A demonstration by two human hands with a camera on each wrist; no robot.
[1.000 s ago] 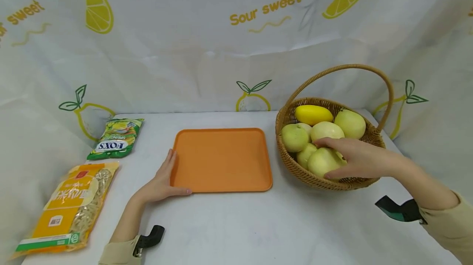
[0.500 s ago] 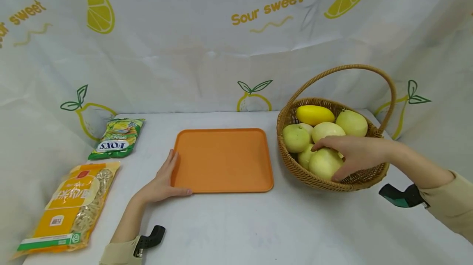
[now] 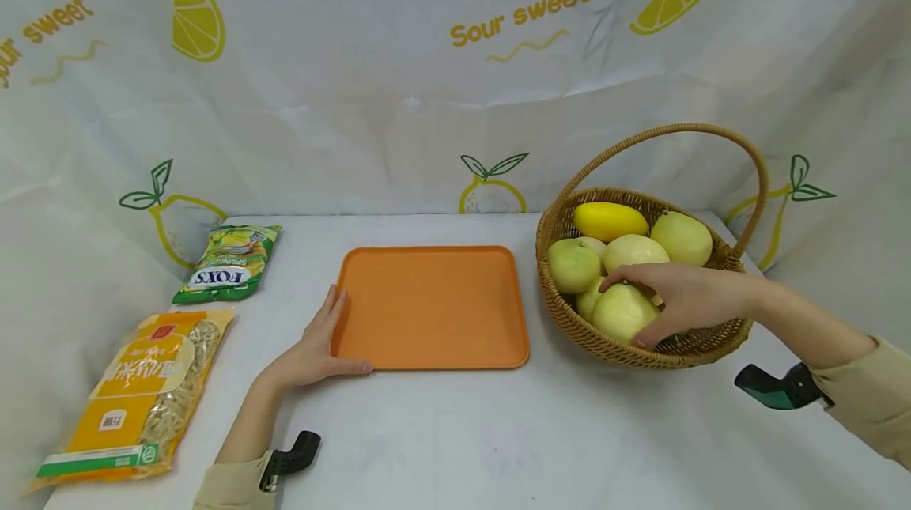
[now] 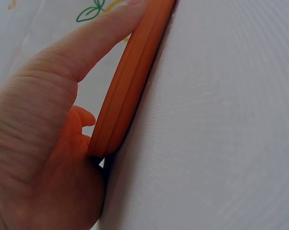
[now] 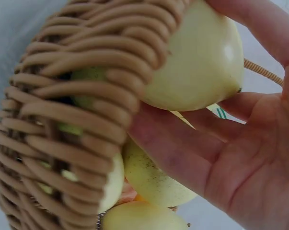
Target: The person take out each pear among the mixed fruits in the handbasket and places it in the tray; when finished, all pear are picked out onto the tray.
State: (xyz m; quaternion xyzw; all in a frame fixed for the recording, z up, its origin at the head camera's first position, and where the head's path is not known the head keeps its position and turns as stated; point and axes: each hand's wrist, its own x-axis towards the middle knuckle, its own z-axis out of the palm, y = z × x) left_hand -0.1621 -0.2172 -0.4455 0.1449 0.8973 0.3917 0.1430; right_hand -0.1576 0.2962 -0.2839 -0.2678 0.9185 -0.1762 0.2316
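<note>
My left hand (image 3: pixel 309 352) rests at the near left corner of an orange tray (image 3: pixel 434 308), fingers along the left edge and thumb at the front edge. The left wrist view shows that thumb lying along the tray's ribbed side (image 4: pixel 130 86). Over at the right, my right hand (image 3: pixel 686 300) reaches inside a wicker basket (image 3: pixel 576 332) and grips a round pale green fruit (image 3: pixel 624 312). In the right wrist view, thumb and fingers lie on opposite sides of this pale fruit (image 5: pixel 202 62), partly hidden by the basket rim (image 5: pixel 120 81).
Several other pale fruits and a yellow oblong fruit (image 3: pixel 610 221) lie in the basket, under its tall handle (image 3: pixel 683 128). At the left are a green Fox's bag (image 3: pixel 228 265) and a larger yellow bag (image 3: pixel 135 399). Behind hangs a white curtain (image 3: pixel 342 122) with lemon prints.
My right hand has shifted slightly around the pale fruit, with its thumb and fingers now closer about it. The left hand stays at the tray corner; the whole view has drifted a little.
</note>
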